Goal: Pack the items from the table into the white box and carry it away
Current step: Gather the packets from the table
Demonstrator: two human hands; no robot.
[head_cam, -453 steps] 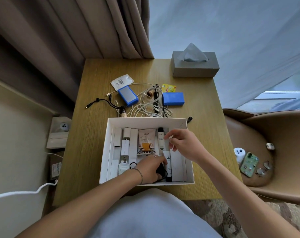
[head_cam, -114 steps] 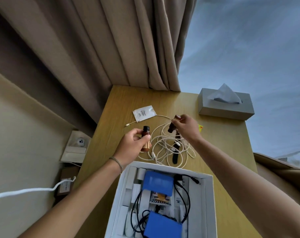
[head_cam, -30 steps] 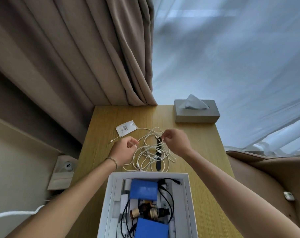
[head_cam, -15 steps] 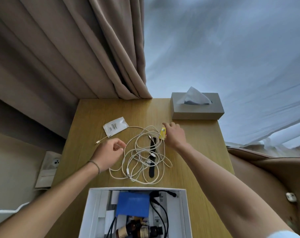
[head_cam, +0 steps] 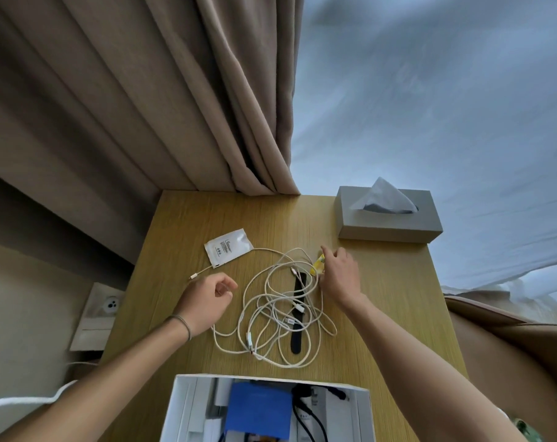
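The white box (head_cam: 187,406) sits at the near edge of the wooden table (head_cam: 187,224), with a blue case (head_cam: 258,409) and black cables inside. A tangle of white cables (head_cam: 280,314) lies mid-table over a black strap (head_cam: 297,327). A white sachet (head_cam: 227,247) lies beyond it to the left. My right hand (head_cam: 339,275) pinches a small yellow packet (head_cam: 318,264) at the tangle's far right edge. My left hand (head_cam: 205,298) hovers left of the cables, fingers loosely curled, holding nothing.
A grey tissue box (head_cam: 388,218) stands at the table's far right corner. Beige curtains (head_cam: 175,106) hang behind the table. A wall socket (head_cam: 106,306) sits low on the left. A brown chair (head_cam: 509,346) is on the right.
My right hand has closed its fingers on the yellow packet. My left hand stays beside the cables. The view has tilted up a little, so less of the box shows.
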